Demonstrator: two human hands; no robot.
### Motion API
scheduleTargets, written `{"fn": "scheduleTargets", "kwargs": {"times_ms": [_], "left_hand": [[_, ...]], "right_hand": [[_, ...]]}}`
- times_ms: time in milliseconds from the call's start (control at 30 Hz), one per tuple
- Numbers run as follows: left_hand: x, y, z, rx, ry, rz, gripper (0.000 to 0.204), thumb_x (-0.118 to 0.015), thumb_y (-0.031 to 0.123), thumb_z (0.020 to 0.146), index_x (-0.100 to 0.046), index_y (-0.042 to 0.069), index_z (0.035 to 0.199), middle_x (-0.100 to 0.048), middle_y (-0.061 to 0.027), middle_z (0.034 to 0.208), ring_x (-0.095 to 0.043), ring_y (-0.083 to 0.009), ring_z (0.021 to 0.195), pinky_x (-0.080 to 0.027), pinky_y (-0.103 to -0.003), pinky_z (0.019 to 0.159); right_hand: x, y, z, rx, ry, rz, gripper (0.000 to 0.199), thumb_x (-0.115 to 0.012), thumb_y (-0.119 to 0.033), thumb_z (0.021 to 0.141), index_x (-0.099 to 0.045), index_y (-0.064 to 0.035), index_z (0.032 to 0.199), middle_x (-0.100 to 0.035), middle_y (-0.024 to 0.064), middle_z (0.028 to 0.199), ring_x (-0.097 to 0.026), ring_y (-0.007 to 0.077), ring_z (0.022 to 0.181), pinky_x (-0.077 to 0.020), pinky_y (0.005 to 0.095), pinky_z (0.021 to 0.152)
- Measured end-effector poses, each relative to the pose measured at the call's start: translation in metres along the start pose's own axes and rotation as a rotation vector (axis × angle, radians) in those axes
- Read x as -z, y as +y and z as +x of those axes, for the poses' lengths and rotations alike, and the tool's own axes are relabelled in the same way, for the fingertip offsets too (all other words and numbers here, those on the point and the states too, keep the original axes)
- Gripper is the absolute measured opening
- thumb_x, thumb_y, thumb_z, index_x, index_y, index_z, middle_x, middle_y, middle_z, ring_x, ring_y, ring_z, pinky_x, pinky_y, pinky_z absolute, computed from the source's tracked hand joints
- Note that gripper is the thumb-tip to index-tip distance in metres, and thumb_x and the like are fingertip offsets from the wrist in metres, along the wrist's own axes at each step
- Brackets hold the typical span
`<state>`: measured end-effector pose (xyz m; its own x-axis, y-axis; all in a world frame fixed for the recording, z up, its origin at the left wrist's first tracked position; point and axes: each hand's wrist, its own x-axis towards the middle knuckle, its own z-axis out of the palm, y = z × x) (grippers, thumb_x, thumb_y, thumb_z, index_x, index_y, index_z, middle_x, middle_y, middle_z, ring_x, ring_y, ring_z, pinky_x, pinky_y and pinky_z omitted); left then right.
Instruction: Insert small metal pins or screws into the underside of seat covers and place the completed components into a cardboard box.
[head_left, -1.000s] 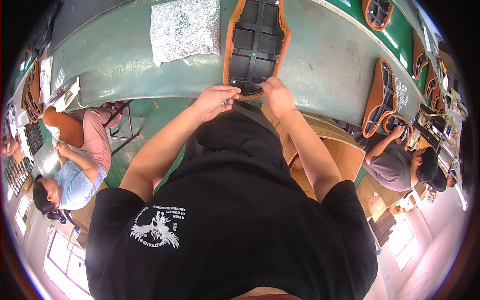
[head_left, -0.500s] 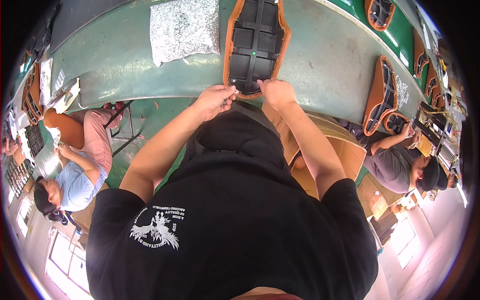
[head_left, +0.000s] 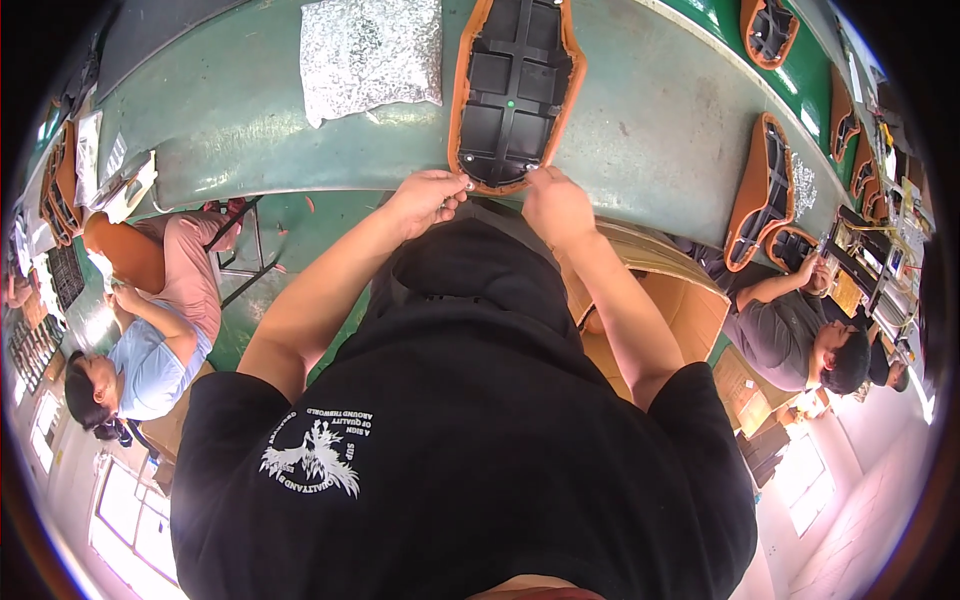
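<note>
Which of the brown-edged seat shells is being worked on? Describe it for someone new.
On the long green conveyor table, it lies at the near edge, dead centre: the black ribbed plastic seat base with tan-brown rim. Unlike the others farther right, both hands touch its near end, beside the silvery bag of small parts.

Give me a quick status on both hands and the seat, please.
Left hand pinching a small silvery screw at the near edge of the seat. Right hand on that same edge. Bag of screws lies left, clear of the hands.

Black-ribbed seat base point(head_left: 515, 85) with orange-brown rim, silvery speckled bag point(head_left: 370, 55), green table point(head_left: 650, 120)
</note>
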<state>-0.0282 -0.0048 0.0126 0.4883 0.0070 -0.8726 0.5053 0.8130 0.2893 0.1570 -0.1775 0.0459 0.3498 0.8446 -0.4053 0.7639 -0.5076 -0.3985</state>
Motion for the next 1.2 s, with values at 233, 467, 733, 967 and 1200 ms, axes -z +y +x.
{"fn": "scheduleTargets", "kwargs": {"times_ms": [233,467,733,967,1200], "left_hand": [[-0.012,0.0,0.008,-0.022,0.002,0.023,0.012,-0.067,0.018,0.098,-0.067,0.007,0.092,-0.06,0.0013,0.082,-0.052,-0.0085,0.071,-0.044,-0.026,0.064],[-0.001,0.013,0.0,-0.074,-0.022,-0.098,0.017,-0.061,0.018,0.1,-0.071,0.005,0.105,-0.059,0.0018,0.087,-0.05,-0.0082,0.072,-0.043,-0.025,0.066],[0.029,0.003,0.009,-0.017,0.118,-0.223,0.019,-0.059,0.012,0.098,-0.069,0.001,0.11,-0.054,0.0001,0.088,-0.045,-0.0097,0.07,-0.04,-0.023,0.061],[0.029,0.005,0.01,0.009,0.118,-0.193,0.022,-0.054,0.015,0.102,-0.067,0.001,0.113,-0.052,0.0017,0.085,-0.045,-0.0085,0.068,-0.04,-0.023,0.059],[0.026,0.015,0.01,0.013,0.131,-0.228,0.019,-0.059,0.013,0.099,-0.068,0.001,0.109,-0.054,0.0002,0.084,-0.046,-0.01,0.066,-0.041,-0.024,0.058]], "right_hand": [[-0.014,-0.053,0.023,0.155,0.121,0.397,0.019,-0.069,-0.011,0.086,-0.066,-0.0031,0.103,-0.066,0.0178,0.097,-0.066,0.0383,0.094,-0.0553,0.0462,0.083],[-0.028,-0.045,0.055,0.306,0.17,0.266,0.005,-0.065,-0.008,0.085,-0.065,-0.0033,0.087,-0.063,0.0158,0.095,-0.066,0.0352,0.094,-0.0558,0.0437,0.083],[-0.027,-0.044,0.069,0.582,0.126,-0.146,0.013,-0.062,-0.015,0.079,-0.066,-0.0045,0.085,-0.058,0.0079,0.098,-0.061,0.0262,0.098,-0.0545,0.0382,0.086],[-0.025,-0.044,0.076,0.648,0.138,-0.368,0.015,-0.061,-0.017,0.081,-0.07,-0.0055,0.085,-0.062,0.0078,0.093,-0.061,0.0252,0.093,-0.0524,0.0363,0.082],[-0.025,-0.05,0.084,0.428,-0.006,-0.353,0.018,-0.06,-0.021,0.085,-0.07,-0.0066,0.087,-0.064,0.0093,0.092,-0.064,0.0273,0.088,-0.0526,0.0394,0.078]]}}
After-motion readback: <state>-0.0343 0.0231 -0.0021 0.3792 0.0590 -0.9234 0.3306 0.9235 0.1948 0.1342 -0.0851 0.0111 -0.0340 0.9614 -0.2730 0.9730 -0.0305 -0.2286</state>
